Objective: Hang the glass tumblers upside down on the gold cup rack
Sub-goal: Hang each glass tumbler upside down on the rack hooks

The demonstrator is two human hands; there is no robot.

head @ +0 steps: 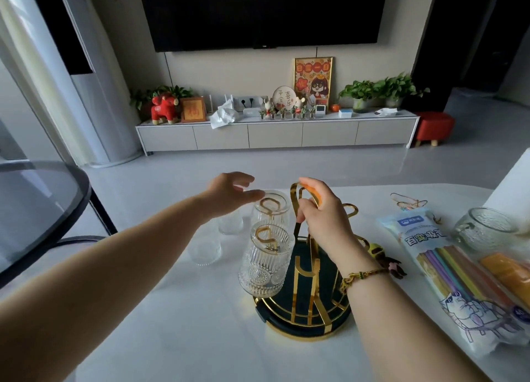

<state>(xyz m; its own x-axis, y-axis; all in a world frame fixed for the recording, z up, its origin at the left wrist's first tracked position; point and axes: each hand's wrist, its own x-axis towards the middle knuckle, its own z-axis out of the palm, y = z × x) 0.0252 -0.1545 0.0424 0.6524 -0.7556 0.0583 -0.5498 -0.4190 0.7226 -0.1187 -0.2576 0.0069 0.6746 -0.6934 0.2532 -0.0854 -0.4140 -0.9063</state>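
Observation:
The gold cup rack [308, 292] stands on a dark round base on the white table. Two ribbed glass tumblers hang upside down on its left arms: a near tumbler [265, 262] and a far tumbler [272, 209]. My left hand [231, 190] hovers just over the far tumbler's base with its fingers spread, holding nothing. My right hand [321, 209] grips the rack's gold top handle. Two more tumblers stand upright on the table left of the rack, one at the back [230, 223] and one nearer [205, 251].
A packet of coloured straws [447, 267] and a glass mug [484, 228] lie to the right of the rack. A small toy keychain [387, 259] sits beside the rack's base. A glass side table [43, 209] stands to the left.

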